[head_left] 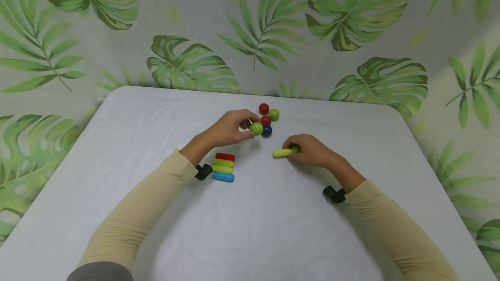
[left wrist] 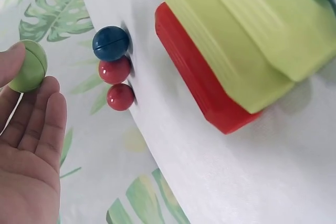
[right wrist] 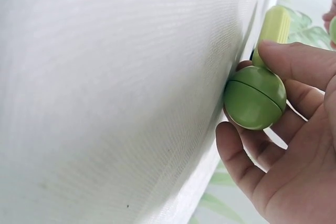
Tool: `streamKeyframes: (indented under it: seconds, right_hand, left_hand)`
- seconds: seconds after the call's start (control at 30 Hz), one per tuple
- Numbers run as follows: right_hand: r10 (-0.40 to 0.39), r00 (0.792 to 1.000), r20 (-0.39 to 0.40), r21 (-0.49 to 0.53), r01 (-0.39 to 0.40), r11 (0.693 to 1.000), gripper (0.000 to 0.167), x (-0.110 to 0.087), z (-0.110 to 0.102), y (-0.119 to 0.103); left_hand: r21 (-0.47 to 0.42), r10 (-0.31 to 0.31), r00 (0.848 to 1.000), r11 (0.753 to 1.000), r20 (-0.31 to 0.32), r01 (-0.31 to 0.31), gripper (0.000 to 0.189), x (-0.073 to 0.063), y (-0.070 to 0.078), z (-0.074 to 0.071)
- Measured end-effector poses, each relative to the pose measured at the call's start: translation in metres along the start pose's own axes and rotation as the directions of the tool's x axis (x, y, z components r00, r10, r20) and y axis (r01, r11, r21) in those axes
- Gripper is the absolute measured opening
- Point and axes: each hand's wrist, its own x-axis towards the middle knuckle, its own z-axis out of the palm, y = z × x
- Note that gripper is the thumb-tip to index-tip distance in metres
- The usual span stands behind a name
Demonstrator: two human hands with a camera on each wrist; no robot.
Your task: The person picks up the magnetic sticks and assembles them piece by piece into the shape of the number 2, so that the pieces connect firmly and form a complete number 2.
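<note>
My left hand (head_left: 233,128) pinches a green ball (head_left: 256,129) between thumb and fingers, just left of a dark blue ball (head_left: 267,131). Near that stand two red balls (head_left: 263,108) and another green ball (head_left: 274,114). To the right, low over the table, my right hand (head_left: 310,151) grips a yellow-green toy bar (head_left: 282,153). A green ball (right wrist: 255,98) with a seam round it touches the bar's near end in the right wrist view, among the fingers. Whether bar and ball are joined cannot be told.
Below the left wrist lies a row of toy bars: a red bar (head_left: 225,156), two yellow-green bars (head_left: 222,169) and a blue bar (head_left: 223,177). A white cloth covers the table (head_left: 250,229); a leaf-patterned curtain (head_left: 273,21) hangs behind its far edge.
</note>
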Motion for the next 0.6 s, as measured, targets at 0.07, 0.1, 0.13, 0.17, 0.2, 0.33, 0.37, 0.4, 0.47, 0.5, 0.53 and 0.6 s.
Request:
streamKeyframes:
  seconds: [0.07, 0.1, 0.13, 0.17, 0.2, 0.33, 0.37, 0.4, 0.47, 0.5, 0.53, 0.6]
  right_hand:
    - [0.001, 1.0, 0.0, -0.001, -0.001, 1.0, 0.02, 0.0, 0.0, 0.0]
    - [0.002, 1.0, 0.0, -0.001, -0.002, 1.0, 0.02, 0.0, 0.0, 0.0]
    - [0.002, 1.0, -0.001, -0.002, -0.002, 1.0, 0.02, 0.0, 0.0, 0.0]
    - [0.002, 1.0, -0.002, -0.002, -0.002, 1.0, 0.02, 0.0, 0.0, 0.0]
    - [0.002, 1.0, -0.003, -0.004, -0.002, 1.0, 0.02, 0.0, 0.0, 0.0]
    - [0.002, 1.0, -0.005, -0.007, -0.002, 1.0, 0.019, 0.001, 0.001, 0.0]
    - [0.002, 1.0, -0.006, -0.007, -0.002, 1.0, 0.019, 0.001, 0.001, 0.0]
    - [0.003, 1.0, -0.006, -0.008, -0.003, 1.0, 0.02, 0.001, 0.001, -0.001]
    - [-0.001, 1.0, -0.007, -0.009, 0.001, 1.0, 0.019, 0.002, 0.001, -0.001]
    - [-0.001, 1.0, -0.007, -0.008, 0.001, 1.0, 0.019, 0.003, 0.001, -0.001]
    - [-0.002, 1.0, -0.007, -0.005, 0.002, 1.0, 0.019, 0.003, 0.001, -0.001]
    - [-0.005, 1.0, -0.009, -0.004, 0.005, 1.0, 0.019, 0.004, 0.001, -0.001]
  left_hand:
    - [-0.001, -0.007, 1.0, 1.0, 0.002, 0.007, 0.037, -0.001, -0.002, 0.0]
    - [0.0, -0.01, 1.0, 1.0, 0.003, 0.01, 0.037, -0.002, -0.003, 0.0]
    - [-0.004, -0.015, 1.0, 1.0, 0.004, 0.015, 0.037, -0.003, -0.003, 0.0]
    - [-0.009, -0.019, 1.0, 1.0, 0.005, 0.02, 0.036, -0.004, -0.004, 0.0]
    - [-0.015, -0.025, 1.0, 1.0, 0.004, 0.025, 0.036, -0.005, -0.004, 0.0]
    - [-0.027, -0.035, 0.999, 0.999, -0.003, 0.035, 0.036, -0.009, -0.007, 0.001]
    - [-0.027, -0.037, 0.999, 0.999, -0.004, 0.037, 0.036, -0.01, -0.008, 0.002]
    - [-0.026, -0.038, 0.999, 0.999, -0.005, 0.038, 0.036, -0.011, -0.009, 0.003]
    - [-0.021, -0.04, 0.999, 0.999, -0.003, 0.04, 0.036, -0.012, -0.01, 0.004]
    - [-0.019, -0.04, 0.999, 0.999, -0.002, 0.04, 0.036, -0.013, -0.011, 0.005]
    - [-0.018, -0.041, 0.999, 0.999, -0.001, 0.041, 0.036, -0.013, -0.011, 0.006]
    - [-0.017, -0.044, 0.999, 0.999, -0.001, 0.044, 0.037, -0.014, -0.012, 0.007]
